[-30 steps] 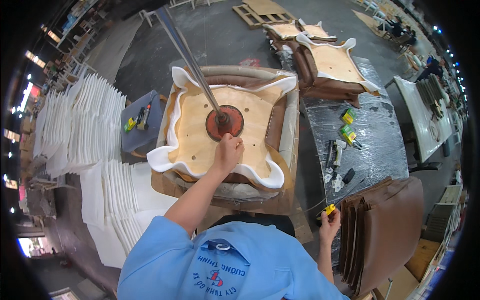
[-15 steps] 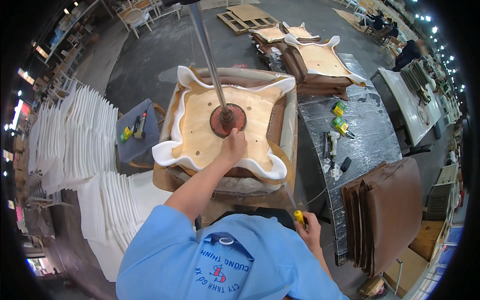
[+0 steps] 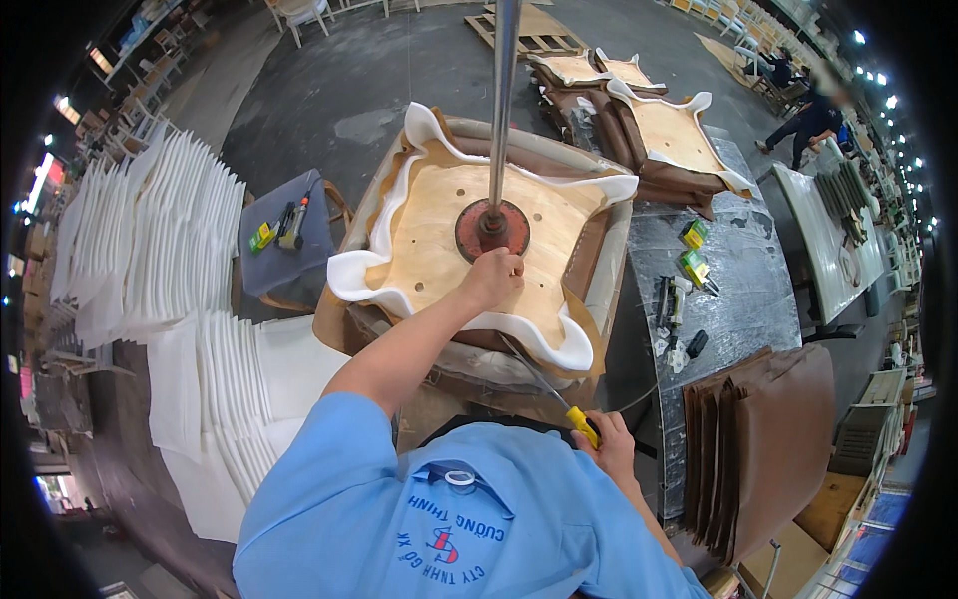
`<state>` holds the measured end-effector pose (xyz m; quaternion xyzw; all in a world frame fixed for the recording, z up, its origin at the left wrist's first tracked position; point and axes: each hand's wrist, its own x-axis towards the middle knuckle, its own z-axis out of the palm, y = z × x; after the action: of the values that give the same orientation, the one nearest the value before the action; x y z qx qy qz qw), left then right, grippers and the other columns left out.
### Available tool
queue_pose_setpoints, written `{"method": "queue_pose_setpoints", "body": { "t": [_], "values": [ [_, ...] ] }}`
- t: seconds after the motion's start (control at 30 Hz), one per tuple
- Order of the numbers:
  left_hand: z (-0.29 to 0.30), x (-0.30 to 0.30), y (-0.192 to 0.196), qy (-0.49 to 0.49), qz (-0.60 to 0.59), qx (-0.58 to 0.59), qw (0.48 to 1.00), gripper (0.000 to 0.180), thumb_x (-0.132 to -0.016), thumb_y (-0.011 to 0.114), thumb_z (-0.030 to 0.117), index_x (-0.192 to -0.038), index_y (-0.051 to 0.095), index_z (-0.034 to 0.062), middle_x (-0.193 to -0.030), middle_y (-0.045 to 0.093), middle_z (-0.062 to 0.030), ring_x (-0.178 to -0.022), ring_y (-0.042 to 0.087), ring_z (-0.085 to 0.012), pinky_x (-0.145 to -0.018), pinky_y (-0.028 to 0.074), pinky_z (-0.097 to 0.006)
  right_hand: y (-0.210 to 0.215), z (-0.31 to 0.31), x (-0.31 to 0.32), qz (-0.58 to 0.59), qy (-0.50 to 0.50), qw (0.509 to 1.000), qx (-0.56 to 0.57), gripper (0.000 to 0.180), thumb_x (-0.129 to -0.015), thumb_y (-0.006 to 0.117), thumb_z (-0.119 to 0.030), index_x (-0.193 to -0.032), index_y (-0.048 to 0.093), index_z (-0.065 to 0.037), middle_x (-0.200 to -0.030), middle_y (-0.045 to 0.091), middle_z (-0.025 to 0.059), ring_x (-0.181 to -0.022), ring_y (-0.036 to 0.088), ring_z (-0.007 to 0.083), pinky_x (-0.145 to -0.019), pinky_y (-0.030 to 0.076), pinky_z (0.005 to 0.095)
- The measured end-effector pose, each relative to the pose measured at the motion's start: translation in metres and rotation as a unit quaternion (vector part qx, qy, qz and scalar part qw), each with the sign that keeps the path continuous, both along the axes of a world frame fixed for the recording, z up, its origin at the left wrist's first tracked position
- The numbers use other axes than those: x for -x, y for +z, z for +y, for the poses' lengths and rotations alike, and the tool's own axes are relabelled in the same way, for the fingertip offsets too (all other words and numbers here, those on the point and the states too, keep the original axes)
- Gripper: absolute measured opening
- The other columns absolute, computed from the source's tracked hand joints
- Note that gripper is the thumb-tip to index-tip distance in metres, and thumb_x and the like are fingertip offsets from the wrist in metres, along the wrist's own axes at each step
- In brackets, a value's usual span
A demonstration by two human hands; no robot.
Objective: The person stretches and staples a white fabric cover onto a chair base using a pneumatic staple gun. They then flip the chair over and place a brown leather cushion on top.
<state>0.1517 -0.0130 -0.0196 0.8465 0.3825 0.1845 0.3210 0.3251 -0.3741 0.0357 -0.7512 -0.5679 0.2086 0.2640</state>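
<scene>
Gripping a yellow-handled screwdriver point(image 3: 582, 424) in the right hand point(image 3: 613, 441), with fingers wrapped fully round the handle. Brought across from near the brown sheets point(image 3: 783, 439) within the last second, and now slanting up to the near edge of the wooden seat board point(image 3: 429, 230), by the white foam point(image 3: 354, 277); impossible to tell whether touching. Within reach of that edge now, apparently. Curled almost to a fist at the left hand point(image 3: 496, 280), just by the near rim of the red disc point(image 3: 514, 238), atop the board beneath the metal rod point(image 3: 504, 110); cannot tell whether holding anything.
</scene>
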Motion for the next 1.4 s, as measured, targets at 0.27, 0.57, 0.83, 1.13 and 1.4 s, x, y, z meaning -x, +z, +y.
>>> {"method": "queue_pose_setpoints", "body": {
  "t": [0.27, 0.57, 0.83, 1.13, 1.4],
  "values": [
    [0.005, 0.004, -0.009, -0.005, -0.023, -0.016, 1.0, 0.015, -0.085, 0.082, 0.018, -0.091, 0.078, 0.0058, -0.092, 0.069, -0.0157, -0.088, 0.073, -0.0338, -0.083, 0.059, -0.044, 0.005, 0.007, 0.01, -0.06, -0.031, 0.997, -0.037, 0.041, -0.082, 0.092, -0.02, -0.118, 0.073, -0.012, -0.106, 0.063, 0.011, -0.086, 0.071, 0.0329, -0.073, 0.059, 0.0422],
    [0.003, 0.0, -0.013, 0.004, -0.035, -0.023, 0.999, 0.014, -0.085, 0.081, 0.017, -0.091, 0.076, 0.0053, -0.093, 0.068, -0.0165, -0.088, 0.073, -0.0354, -0.082, 0.058, -0.046, 0.004, 0.001, 0.016, -0.082, -0.057, 0.994, -0.043, 0.041, -0.079, 0.092, -0.015, -0.116, 0.075, -0.013, -0.106, 0.063, 0.0098, -0.086, 0.071, 0.0304, -0.073, 0.059, 0.0409],
    [-0.002, -0.005, -0.012, 0.017, -0.048, -0.031, 0.998, 0.015, -0.086, 0.079, 0.017, -0.091, 0.075, 0.0037, -0.093, 0.067, -0.0176, -0.089, 0.071, -0.037, -0.083, 0.058, -0.047, 0.002, 0.001, 0.021, -0.101, -0.086, 0.99, -0.038, 0.04, -0.077, 0.092, -0.012, -0.113, 0.077, -0.016, -0.103, 0.063, 0.0084, -0.086, 0.071, 0.0296, -0.071, 0.058, 0.0405],
    [-0.005, -0.006, -0.012, 0.03, -0.045, -0.019, 0.998, 0.016, -0.086, 0.079, 0.016, -0.093, 0.075, 0.0029, -0.094, 0.067, -0.0183, -0.088, 0.071, -0.0375, -0.083, 0.058, -0.047, -0.007, 0.006, 0.011, 0.013, -0.069, 0.997, -0.023, 0.034, -0.084, 0.09, -0.017, -0.114, 0.075, -0.007, -0.098, 0.066, 0.0084, -0.087, 0.071, 0.0269, -0.077, 0.058, 0.0395],
    [-0.004, -0.005, -0.01, 0.018, -0.039, -0.024, 0.999, 0.014, -0.085, 0.079, 0.015, -0.092, 0.075, 0.0038, -0.096, 0.068, -0.0189, -0.09, 0.071, -0.0384, -0.083, 0.058, -0.048, -0.023, 0.03, -0.048, 0.679, -0.188, 0.639, 0.309, 0.045, -0.11, 0.061, -0.038, -0.127, 0.063, 0.004, -0.08, 0.066, 0.012, -0.044, 0.046, 0.0121, -0.039, 0.037, 0.0251]
  ]
}}
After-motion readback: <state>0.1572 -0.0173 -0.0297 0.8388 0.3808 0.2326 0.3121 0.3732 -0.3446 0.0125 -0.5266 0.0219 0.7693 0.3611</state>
